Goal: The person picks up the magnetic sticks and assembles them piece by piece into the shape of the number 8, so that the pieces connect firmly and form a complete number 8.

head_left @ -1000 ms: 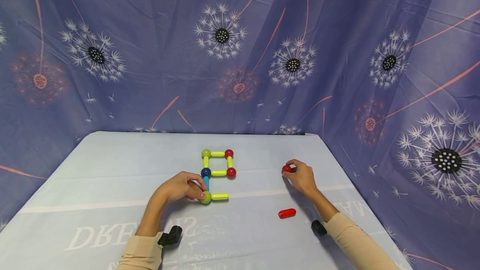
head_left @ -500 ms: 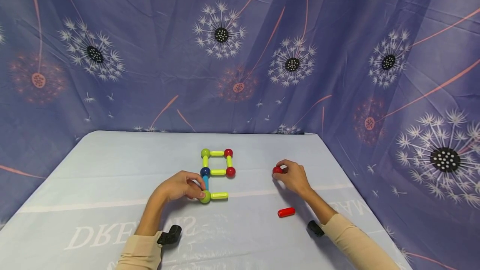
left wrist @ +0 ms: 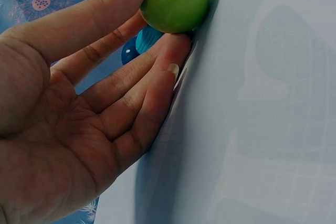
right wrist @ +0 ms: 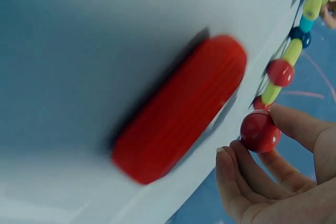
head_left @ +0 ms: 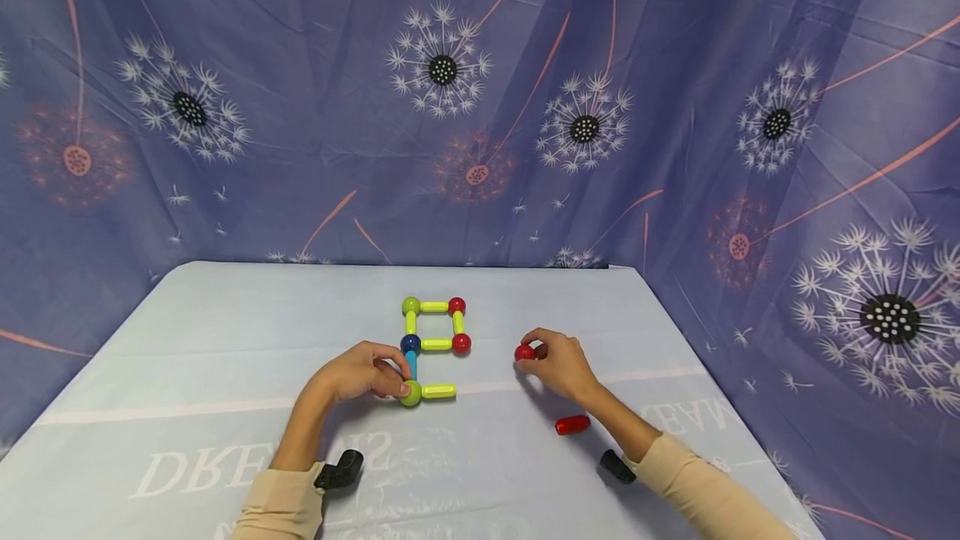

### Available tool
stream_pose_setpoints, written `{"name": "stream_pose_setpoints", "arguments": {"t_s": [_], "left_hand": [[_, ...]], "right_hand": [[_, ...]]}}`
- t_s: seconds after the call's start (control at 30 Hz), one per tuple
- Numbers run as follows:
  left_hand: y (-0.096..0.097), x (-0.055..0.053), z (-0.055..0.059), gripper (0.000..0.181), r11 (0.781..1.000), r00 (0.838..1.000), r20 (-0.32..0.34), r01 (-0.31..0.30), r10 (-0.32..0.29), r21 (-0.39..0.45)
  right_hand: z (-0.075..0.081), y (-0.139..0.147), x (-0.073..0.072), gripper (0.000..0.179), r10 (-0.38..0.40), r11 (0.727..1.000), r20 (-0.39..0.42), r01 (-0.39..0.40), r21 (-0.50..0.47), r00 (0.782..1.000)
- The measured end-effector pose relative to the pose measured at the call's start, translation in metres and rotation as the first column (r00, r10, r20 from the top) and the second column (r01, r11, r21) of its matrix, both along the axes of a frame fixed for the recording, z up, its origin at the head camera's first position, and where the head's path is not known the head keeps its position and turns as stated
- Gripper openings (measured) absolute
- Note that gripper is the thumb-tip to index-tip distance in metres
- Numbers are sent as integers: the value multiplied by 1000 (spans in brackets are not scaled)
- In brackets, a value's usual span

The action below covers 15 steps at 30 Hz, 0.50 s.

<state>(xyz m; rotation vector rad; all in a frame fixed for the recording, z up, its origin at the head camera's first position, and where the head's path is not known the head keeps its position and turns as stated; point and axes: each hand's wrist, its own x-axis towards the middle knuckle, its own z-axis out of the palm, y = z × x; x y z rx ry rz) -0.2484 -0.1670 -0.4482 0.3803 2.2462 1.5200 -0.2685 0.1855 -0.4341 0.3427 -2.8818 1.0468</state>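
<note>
My left hand pinches a green ball at the near corner of a ball-and-rod figure; the left wrist view shows thumb and fingers around that ball. From it a yellow-green rod points right with a free end, and a blue rod leads back to a dark blue ball. Behind, yellow-green rods join that ball, another green ball and two red balls into a square. Right of the figure, my right hand holds a loose red ball between thumb and fingers.
A red rod lies on the white-covered table, close below my right forearm; it looms large in the right wrist view. Dark wrist cameras sit on both forearms. A purple curtain with dandelion prints hangs behind and to the right.
My right hand has moved left and slightly nearer to me with the red ball, towards the figure. The left hand and the figure stay in place.
</note>
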Motion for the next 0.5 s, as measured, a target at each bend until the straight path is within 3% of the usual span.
{"name": "stream_pose_setpoints", "arguments": {"t_s": [0.17,0.5], "left_hand": [[0,0,0,25,1000,1000,7,1,-1,1],[0,0,-1,25,1000,1000,11,10,-10,12]], "right_hand": [[-1,-13,6,25,55,998,7,-55,7,998],[0,-31,15,27,162,985,113,-167,36,980]]}}
